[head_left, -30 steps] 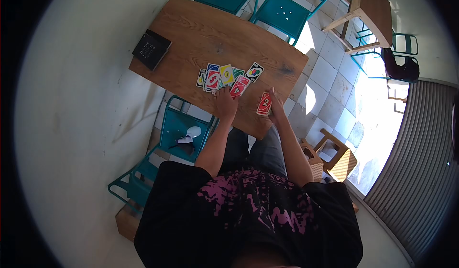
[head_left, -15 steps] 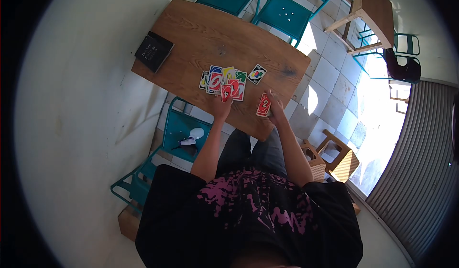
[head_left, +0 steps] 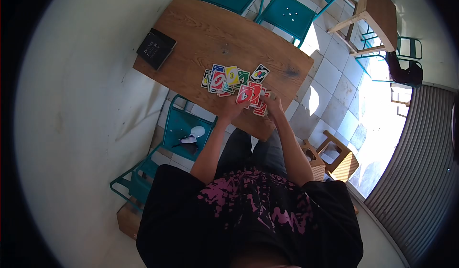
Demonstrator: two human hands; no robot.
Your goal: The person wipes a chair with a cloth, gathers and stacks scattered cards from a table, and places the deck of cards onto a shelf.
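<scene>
At the near edge of the table, my left hand [head_left: 232, 108] is closed on a red Uno card [head_left: 244, 95] with a 4. Another red Uno card [head_left: 255, 91] lies against it, between my two hands. My right hand [head_left: 274, 106] is closed at the edge of the red cards, with a red stack [head_left: 260, 109] under its fingers. How many cards each hand grips is hidden. Just beyond is a loose pile with a yellow card [head_left: 232, 76], a green 4 card [head_left: 242, 79] and a red card [head_left: 218, 80]. A black wild card [head_left: 260, 72] lies at the pile's right.
A black book [head_left: 156, 49] sits at the left end of the wooden table [head_left: 205, 26]. Teal chairs [head_left: 288, 16] stand along the far side. Another teal chair [head_left: 184, 120] at the near left bears a white item [head_left: 195, 133]. Wooden stools [head_left: 339, 155] stand at the right.
My left hand has moved right with red cards, from the pile to the red stack by my right hand. The yellow card now shows fully. The camera view has shifted slightly.
</scene>
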